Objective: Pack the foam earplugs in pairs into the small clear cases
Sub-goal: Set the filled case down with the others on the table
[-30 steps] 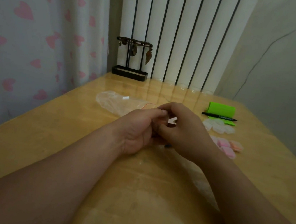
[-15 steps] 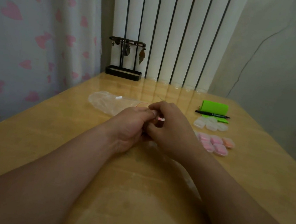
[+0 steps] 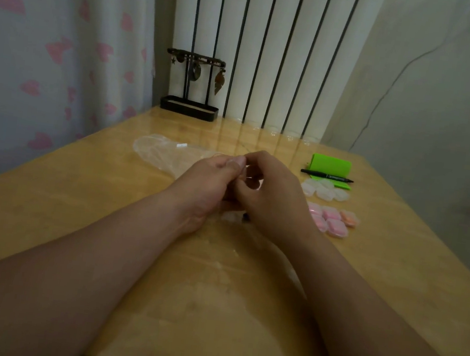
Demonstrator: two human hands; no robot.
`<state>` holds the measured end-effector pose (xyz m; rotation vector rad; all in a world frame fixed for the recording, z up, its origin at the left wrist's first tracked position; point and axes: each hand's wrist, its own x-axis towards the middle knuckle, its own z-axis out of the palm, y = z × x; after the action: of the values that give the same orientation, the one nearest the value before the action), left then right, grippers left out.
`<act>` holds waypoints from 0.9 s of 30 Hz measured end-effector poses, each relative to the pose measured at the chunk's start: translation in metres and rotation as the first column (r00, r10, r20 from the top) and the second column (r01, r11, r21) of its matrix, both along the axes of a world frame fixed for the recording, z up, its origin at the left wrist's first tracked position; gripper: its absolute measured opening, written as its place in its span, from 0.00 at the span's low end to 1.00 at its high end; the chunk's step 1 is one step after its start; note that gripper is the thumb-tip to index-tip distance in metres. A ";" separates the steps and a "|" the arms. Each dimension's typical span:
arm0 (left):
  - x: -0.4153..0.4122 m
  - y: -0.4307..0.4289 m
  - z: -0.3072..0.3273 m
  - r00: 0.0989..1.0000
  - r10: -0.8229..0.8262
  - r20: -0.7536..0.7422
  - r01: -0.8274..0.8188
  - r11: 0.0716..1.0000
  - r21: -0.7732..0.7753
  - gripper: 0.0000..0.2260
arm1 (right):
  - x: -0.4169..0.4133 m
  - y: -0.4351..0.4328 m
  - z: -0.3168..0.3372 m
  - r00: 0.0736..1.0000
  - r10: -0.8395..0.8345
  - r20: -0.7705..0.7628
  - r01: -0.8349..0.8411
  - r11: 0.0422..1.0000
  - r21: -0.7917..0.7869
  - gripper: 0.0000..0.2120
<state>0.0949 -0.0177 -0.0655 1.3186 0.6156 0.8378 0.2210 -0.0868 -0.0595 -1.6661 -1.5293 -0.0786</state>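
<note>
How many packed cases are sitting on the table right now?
5 packed cases, clustered right of the right hand: far row pink, pink, orange; two pink nearer. Others may be hidden.

Dim, soft light sits brightest on the white vertical slats (image 3: 274,48), leaving pale glare on the glossy surface (image 3: 262,139), a murky foreground and wide-angle bending at the edges.
</note>
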 end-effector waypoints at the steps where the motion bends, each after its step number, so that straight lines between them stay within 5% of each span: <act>1: 0.000 -0.002 0.000 1.000 -0.005 -0.010 0.005 1.000 0.017 0.14 | 0.000 -0.001 0.000 1.000 -0.004 0.008 0.004 1.000 0.005 0.13; 8: 0.000 -0.010 0.007 0.997 -0.042 -0.069 0.052 0.987 0.153 0.15 | 0.015 -0.014 0.007 0.997 -0.064 0.053 0.064 0.998 -0.002 0.17; 15: 0.006 -0.022 0.009 0.994 0.095 -0.061 -0.062 0.910 0.409 0.11 | 0.113 -0.089 -0.001 0.904 -0.408 -0.127 0.408 0.913 -0.022 0.18; 20: 0.021 -0.032 0.021 0.979 0.199 -0.036 -0.167 0.896 0.412 0.12 | 0.147 -0.121 -0.026 0.822 -0.525 -0.223 0.513 0.851 -0.111 0.17; 27: 0.038 -0.033 0.026 0.942 0.336 -0.004 -0.305 0.859 0.412 0.11 | 0.143 -0.117 -0.031 0.835 -0.549 -0.019 0.530 0.815 -0.235 0.10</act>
<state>0.1328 -0.0511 -0.0400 1.6569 0.7626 1.2441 0.3644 -0.2039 -0.0900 -2.2190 -0.9801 -0.1399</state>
